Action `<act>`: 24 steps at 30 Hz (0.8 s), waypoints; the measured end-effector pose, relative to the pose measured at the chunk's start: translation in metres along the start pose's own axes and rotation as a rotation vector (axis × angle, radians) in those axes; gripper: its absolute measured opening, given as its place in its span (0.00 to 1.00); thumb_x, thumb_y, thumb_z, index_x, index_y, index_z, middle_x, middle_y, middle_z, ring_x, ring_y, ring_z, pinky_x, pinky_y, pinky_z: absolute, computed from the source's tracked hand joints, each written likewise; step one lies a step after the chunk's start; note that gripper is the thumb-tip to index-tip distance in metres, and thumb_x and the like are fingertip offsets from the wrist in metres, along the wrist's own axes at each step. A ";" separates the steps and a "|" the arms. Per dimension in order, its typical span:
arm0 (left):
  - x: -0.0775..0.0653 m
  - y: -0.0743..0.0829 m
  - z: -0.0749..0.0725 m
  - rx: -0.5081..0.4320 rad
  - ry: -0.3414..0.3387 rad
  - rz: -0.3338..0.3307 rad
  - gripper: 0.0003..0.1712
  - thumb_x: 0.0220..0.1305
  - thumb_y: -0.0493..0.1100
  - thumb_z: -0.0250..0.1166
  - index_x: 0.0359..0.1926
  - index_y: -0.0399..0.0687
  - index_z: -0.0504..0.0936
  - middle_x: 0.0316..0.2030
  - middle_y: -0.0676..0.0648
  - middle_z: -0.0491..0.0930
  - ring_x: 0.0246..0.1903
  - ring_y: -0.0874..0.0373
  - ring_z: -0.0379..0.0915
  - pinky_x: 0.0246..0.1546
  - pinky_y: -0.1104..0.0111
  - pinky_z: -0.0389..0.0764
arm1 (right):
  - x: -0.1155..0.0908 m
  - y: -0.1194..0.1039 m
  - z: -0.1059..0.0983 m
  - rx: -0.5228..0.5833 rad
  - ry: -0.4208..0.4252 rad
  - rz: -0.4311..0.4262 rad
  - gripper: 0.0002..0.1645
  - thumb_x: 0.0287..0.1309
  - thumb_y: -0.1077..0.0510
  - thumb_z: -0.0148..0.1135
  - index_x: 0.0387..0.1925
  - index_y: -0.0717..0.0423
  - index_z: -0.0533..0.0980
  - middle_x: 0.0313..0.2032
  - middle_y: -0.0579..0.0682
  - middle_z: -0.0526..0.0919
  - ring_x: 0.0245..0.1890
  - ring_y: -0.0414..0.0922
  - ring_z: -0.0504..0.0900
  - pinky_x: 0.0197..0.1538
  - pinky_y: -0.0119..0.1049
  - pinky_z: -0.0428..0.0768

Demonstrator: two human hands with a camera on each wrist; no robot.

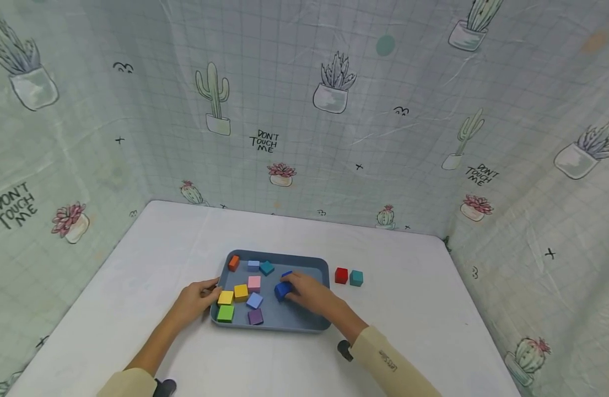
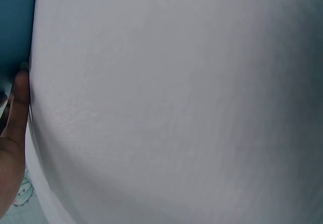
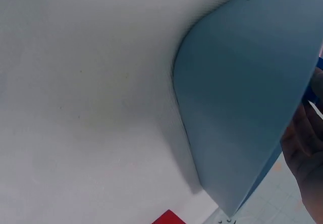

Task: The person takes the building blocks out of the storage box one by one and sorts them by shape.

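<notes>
A blue-grey tray [image 1: 299, 325] holds several coloured blocks. My right hand [image 1: 309, 292] reaches over its right side and pinches a dark blue block [image 1: 283, 290] between thumb and fingers. Just behind those fingers a second blue block [image 1: 286, 273] is mostly hidden. At the tray's left rim, my left hand [image 1: 192, 302] holds the edge, its fingertips close beside a yellow block [image 1: 225, 298]. In the left wrist view the left hand's fingers [image 2: 19, 100] lie along the tray's outer wall [image 2: 16, 27]. The right wrist view shows the right hand [image 3: 305, 143] partly behind the tray wall [image 3: 242, 93].
Also in the tray are an orange block [image 1: 233, 263], a pink block [image 1: 254, 283], a green block [image 1: 225, 314], a purple block [image 1: 256, 316] and several others. Right of the tray, a red block [image 1: 341, 275] and a teal block [image 1: 356, 278] stand on the white table [image 1: 403, 309].
</notes>
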State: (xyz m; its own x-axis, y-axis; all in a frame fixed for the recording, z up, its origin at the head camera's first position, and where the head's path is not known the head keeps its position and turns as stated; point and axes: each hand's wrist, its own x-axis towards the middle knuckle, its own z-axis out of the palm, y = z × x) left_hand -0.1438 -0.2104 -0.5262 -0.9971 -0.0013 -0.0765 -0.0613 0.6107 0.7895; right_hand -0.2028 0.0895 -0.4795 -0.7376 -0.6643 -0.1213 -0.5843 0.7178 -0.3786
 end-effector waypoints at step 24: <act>-0.003 -0.001 0.004 0.006 0.004 -0.016 0.28 0.65 0.46 0.60 0.60 0.30 0.71 0.49 0.35 0.78 0.37 0.54 0.77 0.34 0.66 0.78 | -0.032 0.036 -0.038 -0.009 0.133 -0.018 0.23 0.57 0.61 0.65 0.55 0.59 0.73 0.47 0.52 0.76 0.43 0.44 0.79 0.44 0.31 0.77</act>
State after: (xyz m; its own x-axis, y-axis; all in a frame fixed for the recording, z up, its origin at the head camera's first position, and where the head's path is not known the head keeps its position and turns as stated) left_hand -0.1409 -0.2077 -0.5288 -0.9961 -0.0138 -0.0867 -0.0768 0.6154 0.7845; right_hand -0.2131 0.1444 -0.4544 -0.7653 -0.6437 0.0087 -0.6000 0.7084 -0.3717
